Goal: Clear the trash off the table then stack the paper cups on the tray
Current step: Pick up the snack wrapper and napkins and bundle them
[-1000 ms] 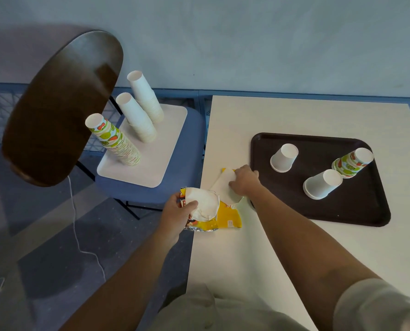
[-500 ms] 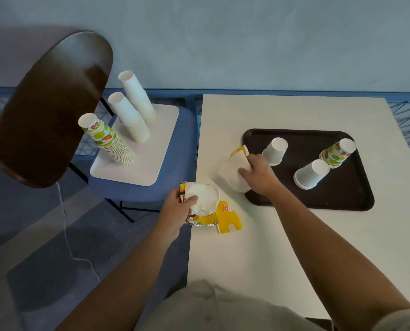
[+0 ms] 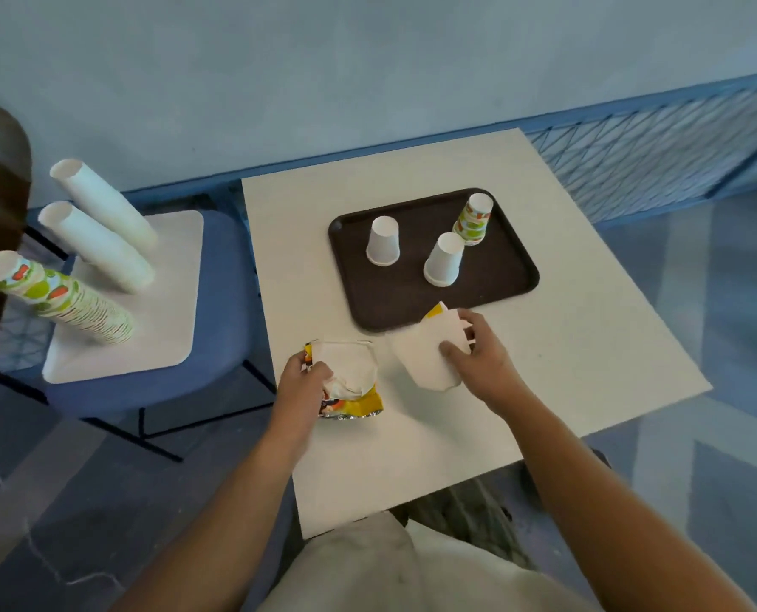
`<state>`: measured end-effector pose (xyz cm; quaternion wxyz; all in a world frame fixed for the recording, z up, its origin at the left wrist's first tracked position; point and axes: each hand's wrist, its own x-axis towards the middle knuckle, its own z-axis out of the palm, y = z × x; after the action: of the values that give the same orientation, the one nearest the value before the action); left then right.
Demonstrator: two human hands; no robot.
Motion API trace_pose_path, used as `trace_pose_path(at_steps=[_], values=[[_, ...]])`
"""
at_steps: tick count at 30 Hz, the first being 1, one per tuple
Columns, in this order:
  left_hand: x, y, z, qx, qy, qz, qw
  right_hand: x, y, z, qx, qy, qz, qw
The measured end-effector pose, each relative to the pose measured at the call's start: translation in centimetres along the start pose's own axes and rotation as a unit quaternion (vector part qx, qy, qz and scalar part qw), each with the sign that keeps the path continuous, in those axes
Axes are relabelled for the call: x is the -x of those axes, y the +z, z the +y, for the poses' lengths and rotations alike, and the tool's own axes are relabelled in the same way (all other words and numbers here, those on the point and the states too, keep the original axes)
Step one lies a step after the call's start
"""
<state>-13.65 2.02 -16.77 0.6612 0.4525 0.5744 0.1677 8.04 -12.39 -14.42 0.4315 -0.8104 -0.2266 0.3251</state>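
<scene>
Gripping a crumpled white paper and a yellow foil snack wrapper together, the left hand sits at the left edge of the white table. Its fingers curl round the bundle and its thumb presses on top of the paper. The wrapper's silver crimped end sticks out beneath the hand, toward the person.

Just to the right of that hand, the right hand pinches a flattened white paper packet. The thumb lies on the packet's upper face and the fingers wrap round its far edge, where a yellow corner shows past them. Whether the packet rests on the table or is lifted clear cannot be told. The two bundles are near each other but apart.

Just beyond the right hand lies a dark brown tray, its near edge partly hidden by the packet's far corner. Three paper cups stand upside down on it. A plain white cup is ahead and to the left of the right hand. A second white cup is ahead of it, with a fruit-printed cup close behind.

Well to the left of the left hand, a blue chair carries a white board. It holds three tall cup stacks: a printed stack, a nearer white stack and a farther white stack.
</scene>
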Motion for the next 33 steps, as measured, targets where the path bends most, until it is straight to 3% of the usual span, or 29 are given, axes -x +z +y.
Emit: trace_pose_path(at_steps=[6, 12, 21, 33], values=[[4.9, 6.9, -2.9, -0.054, 0.039, -0.034, 0.997, 5.1, -7.5, 7.3, -0.01, 0.085, 0.032, 0.996], [10.9, 15.5, -8.4, -0.08, 0.051, -0.052, 0.994, 10.3, -15.6, 14.8, -0.041, 0.115, 0.055, 0.991], [21.8, 28.1, -15.3, -0.003, 0.023, -0.054, 0.998, 15.9, -28.2, 22.0, -0.033, 0.106, 0.055, 0.992], [23.0, 36.6, -16.9, -0.2, 0.123, -0.121, 0.965, 13.8, -35.4, 28.5, -0.035, 0.173, 0.086, 0.98]])
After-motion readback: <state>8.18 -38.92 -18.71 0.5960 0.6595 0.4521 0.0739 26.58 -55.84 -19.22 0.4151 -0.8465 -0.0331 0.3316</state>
